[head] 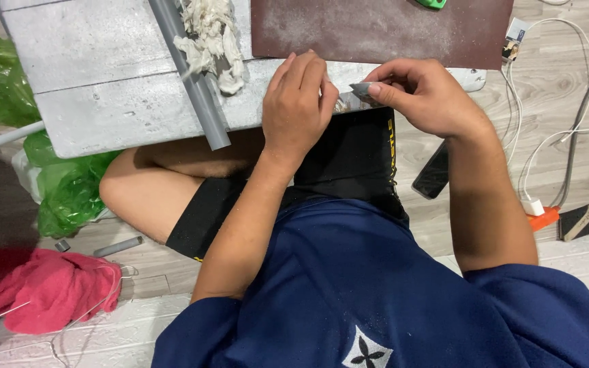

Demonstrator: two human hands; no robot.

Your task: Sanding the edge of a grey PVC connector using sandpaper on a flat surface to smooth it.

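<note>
Grey piece (361,88), at board (103,102) edge: pinched by right hand (420,95); left hand (298,105) closed on its other end.

A grey pipe (192,75) lies slantwise across the tabletop (90,61), with a heap of white rags (213,41) pressed against its right side, closing the way just left of both hands. The grey surface left of the pipe lies open. A brown sanding sheet (376,27) covers the far right. White cables (547,136) and a dark phone (433,172) crowd the floor (485,218) on the right.
</note>
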